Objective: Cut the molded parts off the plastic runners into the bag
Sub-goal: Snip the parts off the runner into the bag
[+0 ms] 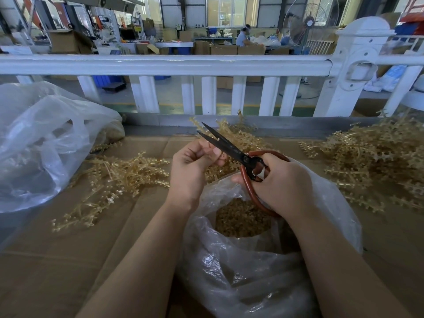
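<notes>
Both hands above bag (241, 267); scissors (226, 146) agape

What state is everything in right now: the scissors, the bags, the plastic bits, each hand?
Scissors: blades slightly apart, pointing up and away.
Right hand: grips the red scissor handles.
Left hand: fingers curled, pinching something small at the blades.
Front bag: mouth open, cut parts inside.
Left bag: crumpled, lying on its side.
Runner piles: loose, tangled on the cardboard.
</notes>
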`<state>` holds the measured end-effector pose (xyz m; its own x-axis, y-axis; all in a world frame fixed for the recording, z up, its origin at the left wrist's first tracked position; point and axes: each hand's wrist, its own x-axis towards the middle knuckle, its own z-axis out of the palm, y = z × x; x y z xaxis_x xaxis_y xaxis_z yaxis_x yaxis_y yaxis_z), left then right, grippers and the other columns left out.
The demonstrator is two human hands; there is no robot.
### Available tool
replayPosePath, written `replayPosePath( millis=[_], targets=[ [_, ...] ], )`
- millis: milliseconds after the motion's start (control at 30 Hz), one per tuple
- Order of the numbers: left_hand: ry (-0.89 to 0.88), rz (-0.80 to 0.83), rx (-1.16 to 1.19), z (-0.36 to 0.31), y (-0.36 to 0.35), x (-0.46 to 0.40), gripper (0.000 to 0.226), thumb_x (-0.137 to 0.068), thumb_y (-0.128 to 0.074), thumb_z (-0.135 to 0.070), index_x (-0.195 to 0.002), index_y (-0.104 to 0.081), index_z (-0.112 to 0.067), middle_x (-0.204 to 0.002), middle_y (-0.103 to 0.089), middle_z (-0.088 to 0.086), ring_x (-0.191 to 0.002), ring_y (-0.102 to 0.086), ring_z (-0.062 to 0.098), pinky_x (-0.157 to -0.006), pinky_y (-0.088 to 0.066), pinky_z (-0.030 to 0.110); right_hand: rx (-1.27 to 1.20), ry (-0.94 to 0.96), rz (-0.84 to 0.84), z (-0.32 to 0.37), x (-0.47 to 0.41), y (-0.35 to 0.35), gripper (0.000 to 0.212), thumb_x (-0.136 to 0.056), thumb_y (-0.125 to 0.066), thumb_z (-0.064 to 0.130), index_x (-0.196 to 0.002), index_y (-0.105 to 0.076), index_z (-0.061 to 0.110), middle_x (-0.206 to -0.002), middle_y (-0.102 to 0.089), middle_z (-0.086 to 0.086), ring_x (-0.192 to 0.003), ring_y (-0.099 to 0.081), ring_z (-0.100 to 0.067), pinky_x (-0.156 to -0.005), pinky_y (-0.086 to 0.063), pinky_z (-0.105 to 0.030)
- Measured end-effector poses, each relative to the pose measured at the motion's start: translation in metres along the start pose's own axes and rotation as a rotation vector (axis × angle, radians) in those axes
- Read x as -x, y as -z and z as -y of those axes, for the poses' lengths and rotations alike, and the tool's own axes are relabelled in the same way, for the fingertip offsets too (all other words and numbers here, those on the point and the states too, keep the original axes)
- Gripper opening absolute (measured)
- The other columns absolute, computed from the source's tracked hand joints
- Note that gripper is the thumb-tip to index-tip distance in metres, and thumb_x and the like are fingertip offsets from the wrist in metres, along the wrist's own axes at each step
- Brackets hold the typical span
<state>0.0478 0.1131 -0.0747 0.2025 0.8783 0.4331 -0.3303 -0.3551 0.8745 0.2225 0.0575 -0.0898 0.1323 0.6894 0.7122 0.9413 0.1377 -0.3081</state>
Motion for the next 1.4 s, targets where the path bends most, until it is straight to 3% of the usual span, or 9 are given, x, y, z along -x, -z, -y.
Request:
replayPosePath(
  millis=[300,500,633,733,833,933,1067,1200,1400],
  targets=[
    [0.001,0.005,-0.002,0.0,0.001,-0.001,0.013,-0.092,-0.057,0.006,-0.087,-0.066,-0.001,-0.073,-0.069,0.001,-0.067,-0.061,0.012,-0.069,-0.051,0.022,-0.088,0.008,0.022,0.003,-0.001,0.003,0.063,-0.078,-0.049,0.084,-0.083,-0.068,0.024,-0.069,-0.05,0.024,-0.059,-0.046,0.002,-0.06,-0.03,-0.001],
    [0.005,0.029,0.008,-0.001,0.0,0.001,0.011,-0.092,-0.059,0.005,-0.086,-0.065,-0.002,-0.073,-0.069,0.002,-0.067,-0.062,0.012,-0.069,-0.052,0.022,-0.161,0.001,0.069,0.003,-0.001,0.0,0.066,-0.073,-0.05,0.086,-0.086,-0.07,0.024,-0.074,-0.056,0.025,-0.065,-0.055,0.001,-0.065,-0.046,-0.013],
    [0.072,0.057,0.067,0.0,-0.001,0.001,0.004,-0.088,-0.063,0.003,-0.087,-0.065,-0.001,-0.073,-0.071,0.002,-0.068,-0.064,0.012,-0.071,-0.053,0.022,-0.362,-0.122,0.076,0.005,-0.001,0.001,0.05,-0.07,-0.062,0.077,-0.072,-0.064,0.028,-0.06,-0.061,0.019,-0.065,-0.062,0.003,-0.058,-0.044,-0.009],
    [0.121,0.114,0.068,0.001,-0.004,0.003,0.003,-0.084,-0.067,-0.001,-0.082,-0.067,-0.004,-0.076,-0.07,0.001,-0.07,-0.063,0.009,-0.069,-0.052,0.019,-0.523,-0.242,0.126,0.009,-0.005,0.002,0.036,-0.071,-0.072,0.065,-0.078,-0.07,0.03,-0.074,-0.07,0.021,-0.072,-0.066,0.002,-0.062,-0.05,-0.011],
    [0.17,0.145,0.058,0.002,-0.007,0.004,0.008,-0.082,-0.067,0.003,-0.081,-0.069,-0.004,-0.074,-0.072,-0.006,-0.064,-0.063,0.0,-0.06,-0.048,0.011,-0.646,-0.288,0.185,0.012,-0.007,0.002,0.017,-0.077,-0.079,0.044,-0.076,-0.07,0.03,-0.073,-0.071,0.017,-0.069,-0.066,-0.002,-0.059,-0.048,-0.01],
    [0.221,0.146,0.085,0.001,-0.009,0.005,0.005,-0.076,-0.07,0.0,-0.081,-0.069,-0.002,-0.071,-0.072,-0.006,-0.06,-0.063,-0.002,-0.055,-0.047,0.01,-0.728,-0.325,0.214,0.013,-0.008,0.003,0.013,-0.079,-0.081,0.035,-0.075,-0.071,0.028,-0.074,-0.073,0.008,-0.067,-0.067,-0.005,-0.06,-0.051,-0.014],
    [0.309,0.161,0.143,-0.001,-0.008,0.004,0.01,-0.074,-0.071,0.0,-0.083,-0.069,0.0,-0.074,-0.073,0.0,-0.061,-0.065,0.004,-0.055,-0.049,0.013,-0.739,-0.367,0.244,0.01,-0.01,0.002,0.015,-0.084,-0.08,0.022,-0.078,-0.069,0.029,-0.07,-0.072,0.014,-0.066,-0.067,-0.001,-0.059,-0.049,-0.011],
    [0.325,0.184,0.129,-0.003,-0.008,0.004,0.008,-0.074,-0.072,-0.001,-0.079,-0.073,-0.007,-0.076,-0.074,0.003,-0.064,-0.067,0.007,-0.057,-0.05,0.015,-0.704,-0.348,0.254,0.009,-0.011,0.002,0.016,-0.086,-0.077,0.018,-0.082,-0.068,0.031,-0.071,-0.071,0.02,-0.068,-0.066,0.002,-0.059,-0.048,-0.009],
    [0.298,0.117,0.093,-0.002,-0.005,0.002,0.012,-0.079,-0.072,-0.018,-0.076,-0.063,-0.009,-0.068,-0.068,0.001,-0.06,-0.059,0.008,-0.06,-0.049,0.017,-0.685,-0.323,0.267,0.01,-0.01,0.004,0.017,-0.087,-0.076,0.014,-0.083,-0.07,0.029,-0.076,-0.074,0.01,-0.068,-0.07,-0.005,-0.061,-0.053,-0.014]
  ],
)
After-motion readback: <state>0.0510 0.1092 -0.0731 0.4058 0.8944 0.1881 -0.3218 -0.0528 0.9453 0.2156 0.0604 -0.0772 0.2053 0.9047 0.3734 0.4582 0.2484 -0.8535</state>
